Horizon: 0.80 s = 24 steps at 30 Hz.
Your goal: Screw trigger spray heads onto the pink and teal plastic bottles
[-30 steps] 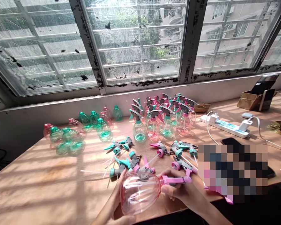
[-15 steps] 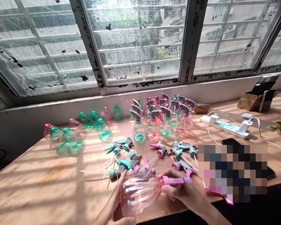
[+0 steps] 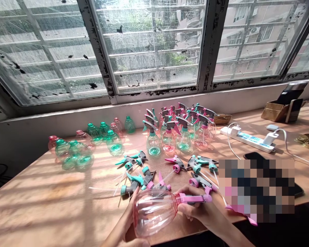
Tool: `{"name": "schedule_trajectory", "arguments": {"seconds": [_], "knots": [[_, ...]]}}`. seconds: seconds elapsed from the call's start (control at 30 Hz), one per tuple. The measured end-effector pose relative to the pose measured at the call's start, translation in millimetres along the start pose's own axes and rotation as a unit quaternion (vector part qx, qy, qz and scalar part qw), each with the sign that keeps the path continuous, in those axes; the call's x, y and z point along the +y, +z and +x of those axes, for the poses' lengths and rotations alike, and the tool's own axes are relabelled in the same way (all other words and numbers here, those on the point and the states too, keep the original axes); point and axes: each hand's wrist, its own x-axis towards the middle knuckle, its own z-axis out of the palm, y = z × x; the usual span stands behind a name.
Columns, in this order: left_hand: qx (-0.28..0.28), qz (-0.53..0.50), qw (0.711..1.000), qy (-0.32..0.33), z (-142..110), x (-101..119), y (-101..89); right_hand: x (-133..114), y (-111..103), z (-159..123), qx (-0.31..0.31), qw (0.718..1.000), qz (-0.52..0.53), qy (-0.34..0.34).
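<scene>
A clear pink spray bottle (image 3: 154, 212) lies sideways between my hands, just over the table's front edge. My left hand (image 3: 130, 228) grips it round the base end, thumb below and fingers behind. At the neck, my right hand (image 3: 193, 207) is closed on the pink and grey trigger head (image 3: 194, 198), which sits on the bottle's mouth. Loose trigger heads lie just beyond, among them a teal and grey one (image 3: 130, 188) near my left fingers and a pink and grey one (image 3: 202, 181) by my right hand.
Bottles without heads (image 3: 114, 142) stand at the back left. Several bottles with heads (image 3: 183, 137) are grouped at the back centre. On the right are a white power strip (image 3: 249, 139), a phone (image 3: 253, 156), cables and a brown box (image 3: 274, 111); a blurred patch hides part of the table.
Almost nothing differs. Both hands keep their hold on the spray bottle, and the view has shifted very slightly.
</scene>
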Motion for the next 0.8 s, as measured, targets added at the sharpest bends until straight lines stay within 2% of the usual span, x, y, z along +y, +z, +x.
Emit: {"name": "schedule_trajectory", "arguments": {"seconds": [0.2, 0.37, 0.53, 0.8], "knots": [[0.003, -0.03, 1.0, 0.001, 1.2, 0.9, 7.6, -3.2, 0.8, -0.6, -0.002, 1.0, 0.014, 0.007], [-0.01, -0.064, 0.998, 0.01, -0.4, -6.5, 2.7, 4.2, -0.8, 0.2, 0.005, 1.0, 0.007, 0.0], [-0.006, -0.012, 1.0, 0.001, -0.8, -3.9, 1.8, 11.2, -2.7, 1.8, -0.009, 0.998, 0.065, -0.013], [-0.028, 0.009, 0.999, 0.033, 3.7, 4.0, 7.5, 6.8, -1.4, 0.7, -0.008, 0.999, 0.043, -0.009]]}}
